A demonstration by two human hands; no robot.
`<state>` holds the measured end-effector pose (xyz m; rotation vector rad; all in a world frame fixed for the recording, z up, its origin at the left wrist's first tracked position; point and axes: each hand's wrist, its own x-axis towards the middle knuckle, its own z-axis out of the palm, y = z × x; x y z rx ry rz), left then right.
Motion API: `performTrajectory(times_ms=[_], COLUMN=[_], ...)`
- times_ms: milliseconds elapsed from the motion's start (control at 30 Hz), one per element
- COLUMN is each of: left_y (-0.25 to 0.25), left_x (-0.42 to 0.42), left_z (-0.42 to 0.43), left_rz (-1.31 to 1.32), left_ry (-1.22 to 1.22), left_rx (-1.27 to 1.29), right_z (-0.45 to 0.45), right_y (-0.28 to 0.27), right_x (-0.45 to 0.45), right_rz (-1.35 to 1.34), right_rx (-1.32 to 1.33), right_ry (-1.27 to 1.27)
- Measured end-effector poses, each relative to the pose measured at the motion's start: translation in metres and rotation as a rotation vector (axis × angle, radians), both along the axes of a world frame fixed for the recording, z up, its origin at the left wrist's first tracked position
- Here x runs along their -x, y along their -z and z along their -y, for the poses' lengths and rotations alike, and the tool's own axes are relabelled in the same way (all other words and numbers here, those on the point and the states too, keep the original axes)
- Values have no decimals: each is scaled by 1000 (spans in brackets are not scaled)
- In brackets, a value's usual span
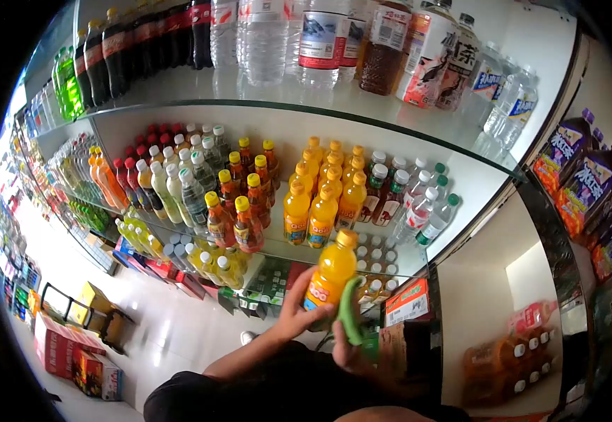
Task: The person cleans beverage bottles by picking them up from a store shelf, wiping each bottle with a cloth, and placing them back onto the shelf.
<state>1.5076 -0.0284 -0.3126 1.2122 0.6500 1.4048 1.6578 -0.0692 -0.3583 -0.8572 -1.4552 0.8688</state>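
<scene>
My left hand (pixel 297 309) is wrapped round an orange juice bottle (pixel 332 271) with an orange cap, held tilted in front of the shelves. Close by its right side, my right hand (pixel 346 353) grips a green cloth (pixel 349 313), which lies along the bottle's side. Part of the right hand's fingers is hidden by the cloth. Behind the held bottle, rows of similar orange juice bottles (pixel 322 214) stand upright on the middle glass shelf. To their left are yellow-capped bottles of reddish drink (pixel 247 224).
Above runs a glass shelf (pixel 249 105) with cola and large water bottles. Dark bottles with white caps (pixel 394 193) stand right of the juice. A lower right compartment holds packed orange drinks (pixel 503 359). Cartons (pixel 67 344) and a trolley (pixel 74 306) are on the floor at left.
</scene>
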Motion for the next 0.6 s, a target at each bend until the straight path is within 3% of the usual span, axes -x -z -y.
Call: performTrajectory(times_ms=[33,100,167,200,333,433,500,533,567,600], left_y=[-4,-10,10,10,6,8,5,5,0,-5], left_x=[5,13,11,10,7,3,5,2,5,7], left_z=[-3,-3,-4,-1,10,9,4,3,4,3], left_rz=[12,-60,-59,-138,-315,-331,-259,-143,-167,-124], left_ry=[-17,-69,-102,-63,15,6,-22,-34,-20,-31], left_rx=[-1,-12,-29,-69,-254,-301,-222,-163,-166,-104], right_z=[4,2,-6,-10,-11,-18,-22,-9,1,0], right_y=[-1,-10,39,38,13,67,126,33,38,71], right_x=[3,-3,-9,-9,-6,-30,-52,-7,0,-2], right_rz=[44,445,323,450,-272,-525,485,-131,-227,144], right_rx=[-51,-392,-464,-519,182,393,-368,130,180,-253], right_ry=[-23,11,-21,188,220,130,336,34,4,214])
